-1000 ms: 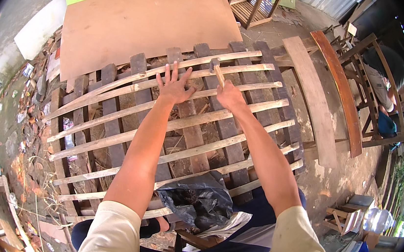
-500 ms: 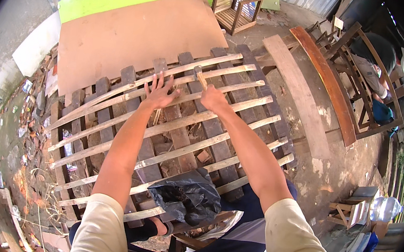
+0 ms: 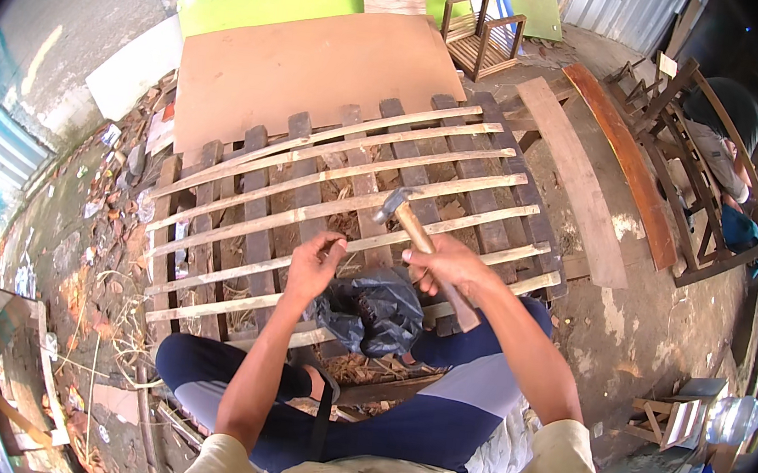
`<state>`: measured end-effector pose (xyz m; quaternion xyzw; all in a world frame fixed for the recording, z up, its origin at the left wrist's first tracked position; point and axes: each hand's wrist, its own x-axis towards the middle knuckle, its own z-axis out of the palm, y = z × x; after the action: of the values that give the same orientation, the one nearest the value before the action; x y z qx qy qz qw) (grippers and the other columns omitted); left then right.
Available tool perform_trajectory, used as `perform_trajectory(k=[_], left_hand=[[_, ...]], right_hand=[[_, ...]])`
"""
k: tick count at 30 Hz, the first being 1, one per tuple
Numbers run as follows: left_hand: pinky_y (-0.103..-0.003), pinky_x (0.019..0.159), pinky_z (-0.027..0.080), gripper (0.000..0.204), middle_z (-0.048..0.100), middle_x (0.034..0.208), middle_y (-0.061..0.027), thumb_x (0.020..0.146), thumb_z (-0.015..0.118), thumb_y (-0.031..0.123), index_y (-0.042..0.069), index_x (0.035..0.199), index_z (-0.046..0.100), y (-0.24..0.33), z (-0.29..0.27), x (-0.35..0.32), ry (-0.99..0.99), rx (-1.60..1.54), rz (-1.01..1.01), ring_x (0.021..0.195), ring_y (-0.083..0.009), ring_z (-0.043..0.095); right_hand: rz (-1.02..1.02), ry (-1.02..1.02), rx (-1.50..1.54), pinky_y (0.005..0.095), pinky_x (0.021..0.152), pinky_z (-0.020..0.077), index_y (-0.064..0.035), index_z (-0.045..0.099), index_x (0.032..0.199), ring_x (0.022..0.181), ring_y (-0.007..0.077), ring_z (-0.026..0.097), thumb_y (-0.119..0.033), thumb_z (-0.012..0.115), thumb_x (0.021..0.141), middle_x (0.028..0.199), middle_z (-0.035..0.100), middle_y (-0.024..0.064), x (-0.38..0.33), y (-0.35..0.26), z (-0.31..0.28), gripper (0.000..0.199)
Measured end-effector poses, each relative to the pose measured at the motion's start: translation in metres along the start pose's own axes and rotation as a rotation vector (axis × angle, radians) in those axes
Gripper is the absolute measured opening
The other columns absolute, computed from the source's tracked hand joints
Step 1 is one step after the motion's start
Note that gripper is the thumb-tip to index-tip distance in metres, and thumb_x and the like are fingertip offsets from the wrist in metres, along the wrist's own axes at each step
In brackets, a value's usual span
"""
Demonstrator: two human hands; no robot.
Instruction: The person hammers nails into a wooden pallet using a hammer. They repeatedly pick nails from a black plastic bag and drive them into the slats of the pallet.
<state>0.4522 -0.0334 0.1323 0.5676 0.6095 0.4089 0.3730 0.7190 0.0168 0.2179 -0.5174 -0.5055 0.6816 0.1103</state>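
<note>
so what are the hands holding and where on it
The right hand grips a hammer around its wooden handle, head up. The left hand pinches its fingertips together; whether they hold something small cannot be told.

One hammer (image 3: 404, 219), one black plastic bag (image 3: 369, 309), one slatted wooden frame (image 3: 242, 222), two hands.

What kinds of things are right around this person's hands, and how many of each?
hammer: 1, gripped in the right hand
black plastic bag: 1, below the left hand
slatted wooden panel: 1, under both hands
Total: 3
</note>
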Motion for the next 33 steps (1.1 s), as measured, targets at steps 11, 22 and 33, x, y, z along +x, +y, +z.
perform_trajectory(k=[11, 22, 33], left_hand=[[-0.051, 0.111, 0.036, 0.019, 0.075, 0.091, -0.0088, 0.081, 0.072, 0.019, 0.011, 0.098, 0.074, -0.020, 0.033, -0.082, -0.128, 0.535, 0.229, 0.093, -0.0273, 0.070], [-0.053, 0.114, 0.030, 0.027, 0.073, 0.097, -0.0056, 0.074, 0.074, 0.018, 0.015, 0.100, 0.076, -0.022, 0.048, -0.083, -0.110, 0.651, 0.241, 0.106, -0.0264, 0.065], [-0.053, 0.108, 0.034, 0.015, 0.074, 0.083, -0.0055, 0.079, 0.071, 0.014, 0.015, 0.094, 0.075, -0.015, 0.053, -0.077, -0.129, 0.580, 0.202, 0.095, -0.0268, 0.068]], right_hand=[[-0.067, 0.244, -0.491, 0.0443, 0.079, 0.0530, 0.0029, 0.063, 0.092, 0.086, 0.0349, 0.070, -0.028, 0.074, 0.086, 0.088, 0.070, 0.0206, 0.018, 0.068, 0.076, 0.033], [-0.175, 0.321, -0.679, 0.0465, 0.088, 0.0518, 0.0022, 0.061, 0.103, 0.102, 0.0415, 0.067, -0.018, 0.082, 0.075, 0.099, 0.070, 0.0269, 0.013, 0.083, 0.079, 0.040], [-0.149, 0.363, -0.681, 0.0468, 0.088, 0.0506, 0.0007, 0.064, 0.101, 0.101, 0.0425, 0.066, -0.015, 0.079, 0.077, 0.098, 0.069, 0.0266, 0.022, 0.089, 0.057, 0.033]])
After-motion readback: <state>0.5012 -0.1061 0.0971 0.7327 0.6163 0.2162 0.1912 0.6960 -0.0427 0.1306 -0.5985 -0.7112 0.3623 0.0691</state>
